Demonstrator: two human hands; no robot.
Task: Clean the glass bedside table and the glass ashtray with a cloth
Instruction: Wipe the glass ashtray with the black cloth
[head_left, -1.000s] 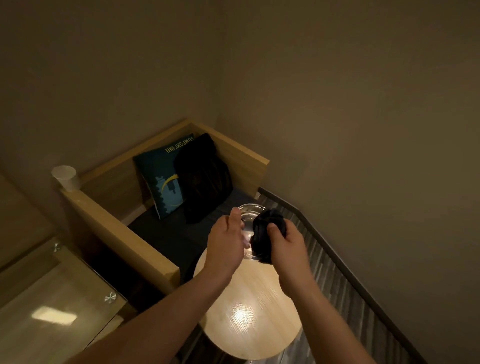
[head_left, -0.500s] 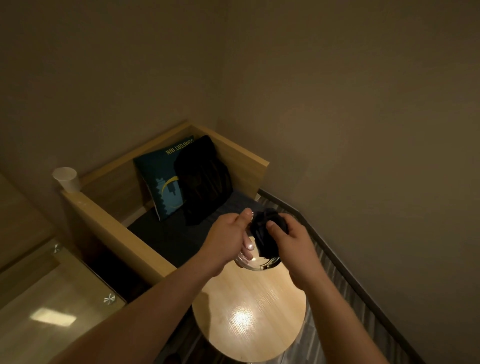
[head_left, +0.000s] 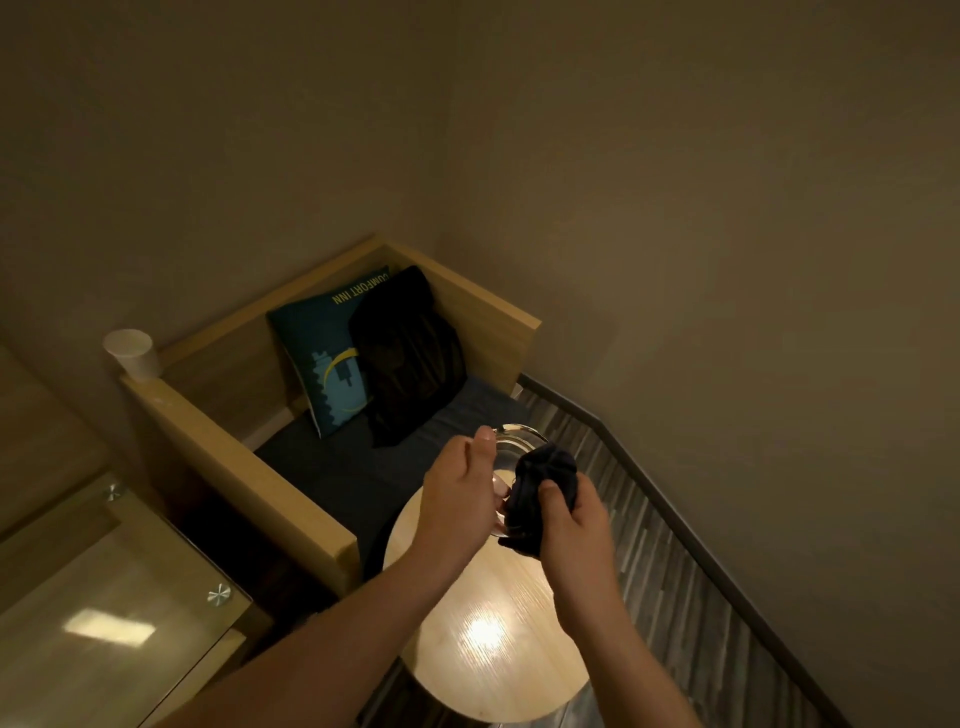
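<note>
A clear glass ashtray (head_left: 511, 440) is held up in the air, tilted on its side, above the round wooden table (head_left: 493, 649). My left hand (head_left: 457, 493) grips its left rim with thumb on top and fingers behind the glass. My right hand (head_left: 569, 525) is closed on a bunched dark cloth (head_left: 543, 486), which presses into the ashtray's right side and hides that part. The glass-topped bedside table (head_left: 104, 613) with metal studs sits at the lower left, apart from both hands.
A wooden-framed armchair (head_left: 249, 457) with a dark seat stands in the corner, holding a printed cushion (head_left: 327, 364) and a black garment (head_left: 410, 358). A white paper cup (head_left: 132, 353) stands on its armrest. Walls close in behind and to the right; striped flooring (head_left: 675, 571) runs along the right.
The ashtray has turned in my left hand, from rim tilted down to rim up again. The cloth in my right hand has shifted across its right side. Both hands stay above the round table.
</note>
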